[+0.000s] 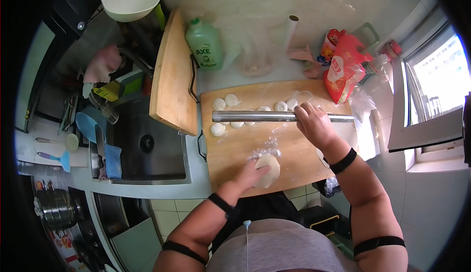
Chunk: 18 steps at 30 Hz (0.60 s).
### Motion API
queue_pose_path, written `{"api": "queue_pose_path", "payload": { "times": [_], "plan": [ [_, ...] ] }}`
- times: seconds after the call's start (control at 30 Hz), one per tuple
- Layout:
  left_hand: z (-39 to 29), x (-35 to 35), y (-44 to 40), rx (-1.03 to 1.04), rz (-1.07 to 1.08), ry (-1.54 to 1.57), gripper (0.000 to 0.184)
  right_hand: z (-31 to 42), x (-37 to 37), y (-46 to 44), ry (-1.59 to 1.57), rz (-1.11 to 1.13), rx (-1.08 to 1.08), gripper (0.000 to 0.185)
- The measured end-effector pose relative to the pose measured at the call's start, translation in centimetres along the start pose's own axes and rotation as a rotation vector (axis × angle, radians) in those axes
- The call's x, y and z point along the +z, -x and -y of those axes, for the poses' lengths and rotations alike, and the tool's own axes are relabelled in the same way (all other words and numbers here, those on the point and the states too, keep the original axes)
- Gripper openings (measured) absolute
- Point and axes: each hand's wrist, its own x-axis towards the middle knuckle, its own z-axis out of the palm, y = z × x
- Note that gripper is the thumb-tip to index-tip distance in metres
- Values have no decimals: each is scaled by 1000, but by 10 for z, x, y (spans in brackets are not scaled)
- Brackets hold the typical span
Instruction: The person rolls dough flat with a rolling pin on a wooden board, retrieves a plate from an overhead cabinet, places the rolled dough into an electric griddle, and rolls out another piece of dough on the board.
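Note:
My right hand [314, 123] is closed around a long metal rolling pin [255, 116], which lies level across the upper part of a wooden board [304, 164]. Under the fingers of my left hand [250, 174] is a flattened round of dough [268, 171] near the board's front edge. Loose flour [267, 150] is scattered just above that round. Several small dough pieces [231, 100] sit around the pin, and some are partly hidden beneath or behind it.
A second wooden board [175, 76] stands upright beside the sink [147, 144] on the left. Behind the work board are a green bottle [204, 46] and a red bag [341, 71]. An open window [436, 85] is at the right.

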Motion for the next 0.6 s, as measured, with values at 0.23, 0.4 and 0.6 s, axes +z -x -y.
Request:
{"api": "queue_pose_path", "payload": {
  "times": [0.23, 0.4, 0.6],
  "plan": [
    [-25, -12, -14, 586, -541, -1082, 55, 7, -20, 47, -49, -20, 105, 25],
    [-12, 0, -4, 643, -103, -1500, 71, 9, -27, 69, -51, -7, 171, 25],
    [-7, -10, -2, 433, -65, -1452, 78, 14, -32, 89, -67, -27, 227, 25]
  ]
}}
